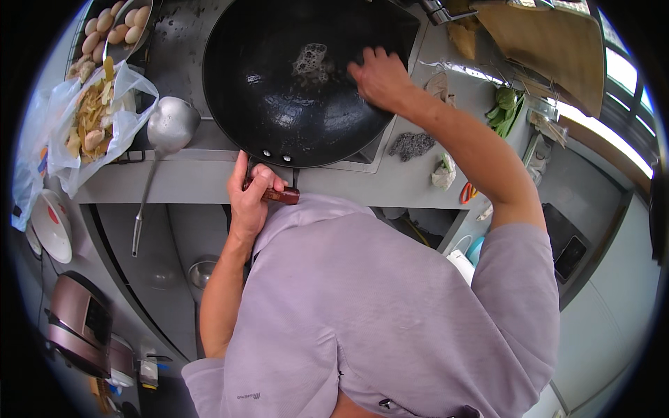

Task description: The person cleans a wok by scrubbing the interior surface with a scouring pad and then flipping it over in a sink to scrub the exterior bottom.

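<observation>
A large black wok [282, 120] fills the top centre, with a little foamy liquid [312, 62] at its middle. My left hand [254, 196] grips the wok's handle [282, 195] at the near side. Over the wok's right inner wall is my right hand [380, 76], its fingers curled down; something dark and blurred may be under the fingertips, but I cannot tell what. A metal wok ladle [172, 125] lies left of the wok, its handle hanging over the counter's edge. A dark mesh scouring pad [412, 146] rests on the counter right of the wok.
At left are eggs [118, 34], a plastic bag of peelings [91, 125] and white bowls [52, 224]. A faucet [439, 11] is at the top. Green vegetables [505, 107], orange-handled scissors [468, 193] and a cutting board [549, 47] are at right. A rice cooker [78, 324] stands lower left.
</observation>
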`<action>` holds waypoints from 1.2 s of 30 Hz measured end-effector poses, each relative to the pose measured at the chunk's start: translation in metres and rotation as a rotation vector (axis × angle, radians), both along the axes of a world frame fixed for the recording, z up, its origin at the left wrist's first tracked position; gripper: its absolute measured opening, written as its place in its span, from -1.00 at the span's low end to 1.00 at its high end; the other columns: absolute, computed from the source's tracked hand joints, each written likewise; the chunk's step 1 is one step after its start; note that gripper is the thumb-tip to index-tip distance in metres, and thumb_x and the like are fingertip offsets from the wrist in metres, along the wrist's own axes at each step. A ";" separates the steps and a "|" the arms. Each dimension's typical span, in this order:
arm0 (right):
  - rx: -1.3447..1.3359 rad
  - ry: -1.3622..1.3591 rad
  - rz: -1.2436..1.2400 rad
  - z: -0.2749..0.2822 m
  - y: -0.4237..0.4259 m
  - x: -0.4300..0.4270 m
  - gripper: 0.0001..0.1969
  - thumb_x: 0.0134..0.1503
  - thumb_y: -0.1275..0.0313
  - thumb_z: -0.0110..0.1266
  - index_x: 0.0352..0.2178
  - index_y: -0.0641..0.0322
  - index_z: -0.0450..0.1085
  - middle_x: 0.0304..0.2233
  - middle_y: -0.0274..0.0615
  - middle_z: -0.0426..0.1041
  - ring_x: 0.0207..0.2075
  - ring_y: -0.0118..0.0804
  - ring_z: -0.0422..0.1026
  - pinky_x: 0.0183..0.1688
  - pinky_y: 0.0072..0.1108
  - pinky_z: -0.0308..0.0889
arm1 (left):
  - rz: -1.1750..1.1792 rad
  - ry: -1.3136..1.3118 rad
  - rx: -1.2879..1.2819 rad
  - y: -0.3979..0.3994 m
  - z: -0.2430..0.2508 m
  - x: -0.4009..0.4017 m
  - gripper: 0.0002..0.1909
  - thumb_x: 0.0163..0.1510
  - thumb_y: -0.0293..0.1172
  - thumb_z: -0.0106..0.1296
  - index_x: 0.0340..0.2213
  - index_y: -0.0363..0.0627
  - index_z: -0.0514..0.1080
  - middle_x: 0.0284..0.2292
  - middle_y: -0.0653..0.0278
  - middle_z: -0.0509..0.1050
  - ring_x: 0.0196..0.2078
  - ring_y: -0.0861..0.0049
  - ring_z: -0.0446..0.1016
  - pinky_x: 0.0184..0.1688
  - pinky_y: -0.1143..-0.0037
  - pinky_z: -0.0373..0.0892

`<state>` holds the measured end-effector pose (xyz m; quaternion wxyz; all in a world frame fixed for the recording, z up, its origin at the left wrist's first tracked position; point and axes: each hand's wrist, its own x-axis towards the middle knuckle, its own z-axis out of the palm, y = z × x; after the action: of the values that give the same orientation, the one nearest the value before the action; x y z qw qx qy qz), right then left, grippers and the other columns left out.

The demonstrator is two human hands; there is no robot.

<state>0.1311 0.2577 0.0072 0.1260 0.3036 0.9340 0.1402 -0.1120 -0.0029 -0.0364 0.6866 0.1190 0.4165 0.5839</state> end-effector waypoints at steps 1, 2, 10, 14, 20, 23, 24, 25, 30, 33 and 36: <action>-0.118 -0.086 -0.048 0.013 -0.015 0.007 -0.78 0.07 0.39 0.08 -0.26 0.12 0.57 -0.25 0.00 0.49 -0.15 0.02 0.48 -0.23 -0.19 0.42 | 0.020 -0.014 0.007 0.002 0.004 0.003 -0.38 0.27 -0.51 -0.05 0.32 -0.25 0.09 -0.47 0.35 0.37 -0.39 0.58 0.43 -0.11 0.34 0.53; -0.237 -0.171 -0.094 0.021 -0.021 0.013 -0.81 0.06 0.39 0.09 -0.32 0.13 0.58 -0.30 -0.02 0.49 -0.19 0.02 0.49 -0.26 -0.20 0.42 | 0.015 -0.004 0.012 0.002 0.009 0.006 -0.38 0.27 -0.51 -0.05 0.32 -0.25 0.09 -0.47 0.35 0.37 -0.39 0.58 0.43 -0.11 0.34 0.53; 0.294 0.155 0.111 0.019 0.045 0.027 -0.80 0.03 0.35 0.12 -0.30 0.14 0.56 -0.30 -0.04 0.51 -0.25 -0.10 0.46 -0.36 -0.34 0.34 | -0.004 -0.012 0.007 0.004 0.025 0.028 -0.38 0.29 -0.49 -0.01 0.31 -0.26 0.09 -0.44 0.34 0.37 -0.36 0.53 0.42 -0.09 0.30 0.51; -0.329 0.000 -0.346 0.037 -0.012 0.021 -0.76 0.14 0.38 0.03 -0.23 0.20 0.55 -0.30 0.04 0.59 -0.19 0.05 0.59 -0.20 -0.17 0.53 | 0.025 0.002 0.005 0.010 0.041 0.047 -0.38 0.28 -0.49 0.01 0.30 -0.27 0.08 -0.45 0.34 0.34 -0.36 0.49 0.42 -0.08 0.27 0.51; -0.594 0.273 -0.333 0.051 -0.100 0.027 -0.69 0.03 0.30 0.09 -0.27 0.24 0.59 -0.26 0.11 0.62 -0.15 0.06 0.60 -0.20 -0.18 0.53 | 0.020 0.028 -0.029 0.010 0.056 0.084 -0.46 0.30 -0.49 -0.05 0.26 -0.07 0.11 -0.45 0.36 0.27 -0.34 0.53 0.34 -0.04 0.27 0.41; -0.621 0.437 -0.376 0.047 -0.111 0.038 -0.68 0.02 0.29 0.10 -0.26 0.29 0.58 -0.26 0.20 0.59 -0.18 0.12 0.58 -0.20 -0.16 0.52 | 0.024 -0.007 -0.037 0.010 0.056 0.104 -0.45 0.31 -0.47 -0.04 0.26 -0.02 0.08 -0.43 0.36 0.29 -0.33 0.53 0.35 -0.04 0.26 0.42; -0.607 0.543 -0.380 0.047 -0.115 0.042 -0.66 0.00 0.29 0.11 -0.26 0.33 0.55 -0.29 0.26 0.56 -0.22 0.15 0.57 -0.20 -0.15 0.52 | 0.018 0.001 -0.051 0.010 0.060 0.110 -0.44 0.31 -0.46 -0.05 0.27 0.05 0.06 -0.42 0.38 0.29 -0.33 0.54 0.35 -0.03 0.26 0.41; -0.612 0.582 -0.375 0.047 -0.116 0.048 -0.66 0.00 0.29 0.11 -0.26 0.33 0.55 -0.29 0.26 0.56 -0.22 0.15 0.57 -0.20 -0.15 0.52 | 0.012 0.039 -0.049 0.009 0.065 0.116 -0.44 0.31 -0.46 -0.05 0.27 0.05 0.06 -0.42 0.38 0.29 -0.33 0.54 0.35 -0.03 0.26 0.41; -0.719 0.576 -0.356 0.049 -0.113 0.087 -0.61 0.02 0.25 0.18 -0.16 0.29 0.55 -0.17 0.27 0.53 -0.12 0.20 0.55 -0.09 -0.14 0.51 | 0.018 0.036 -0.097 0.009 0.079 0.145 -0.54 0.30 -0.44 -0.07 0.19 0.12 0.15 -0.44 0.41 0.26 -0.35 0.59 0.32 -0.01 0.30 0.38; -0.717 0.559 -0.333 0.053 -0.108 0.097 -0.59 0.02 0.22 0.21 -0.15 0.27 0.54 -0.18 0.25 0.54 -0.10 0.21 0.55 -0.08 -0.12 0.51 | 0.043 0.028 -0.124 0.010 0.079 0.146 -0.61 0.30 -0.45 -0.07 0.12 0.12 0.20 -0.45 0.42 0.26 -0.36 0.60 0.32 -0.02 0.32 0.38; -0.504 0.509 -0.328 0.049 -0.095 0.099 -0.72 0.10 0.34 0.11 -0.19 0.21 0.59 -0.18 0.09 0.58 -0.16 0.11 0.59 -0.16 -0.10 0.51 | 0.038 0.011 -0.111 0.010 0.079 0.142 -0.60 0.29 -0.46 -0.07 0.13 0.12 0.22 -0.46 0.43 0.26 -0.38 0.60 0.32 -0.02 0.33 0.38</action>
<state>0.2306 0.1629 0.0565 -0.0184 0.4336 0.8795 -0.1954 0.0298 0.0074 0.0430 0.6786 0.0764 0.4543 0.5721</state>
